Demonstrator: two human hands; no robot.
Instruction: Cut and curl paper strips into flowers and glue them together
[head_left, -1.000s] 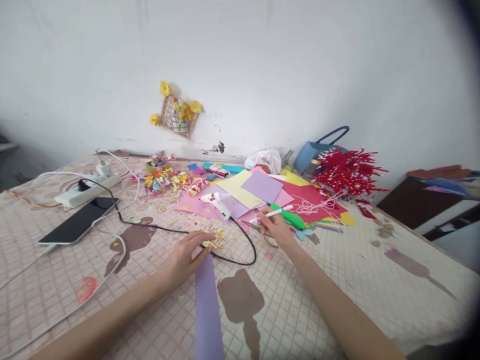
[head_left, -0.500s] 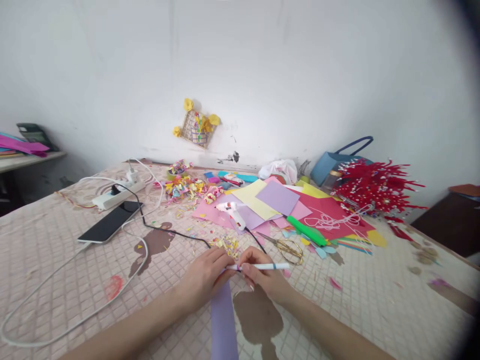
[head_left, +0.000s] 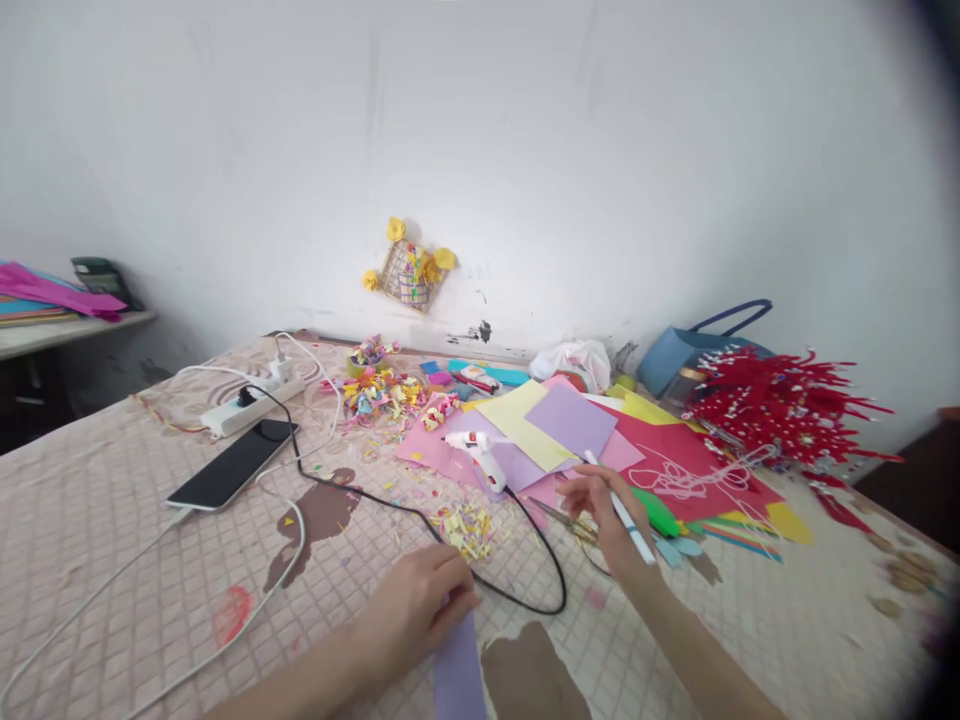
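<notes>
My left hand [head_left: 424, 605] is closed at the upper end of a purple paper strip [head_left: 460, 668], its fingers curled over it. The strip runs down toward the front edge of the view. Held in my right hand [head_left: 611, 515] is a white pen [head_left: 630, 522] with a blue band, slanting up to the left. That hand is raised over gold-handled scissors [head_left: 574, 525], which it partly hides. A green-handled tool [head_left: 658, 513] lies just behind its wrist. Near both hands rests a white glue gun [head_left: 480, 460] on coloured paper, with a black cord.
Paper scraps [head_left: 469, 530] lie beyond my left hand. Coloured sheets [head_left: 574, 420] and white string [head_left: 690, 475] cover the back right, near red beaded stems [head_left: 780, 405]. At left are a phone [head_left: 234, 465], a power strip [head_left: 247, 408] and a looping white cable [head_left: 302, 545].
My right hand has moved away from my left, up and to the right, carrying the pen. My left hand has stayed at the purple strip. The view has shifted slightly.
</notes>
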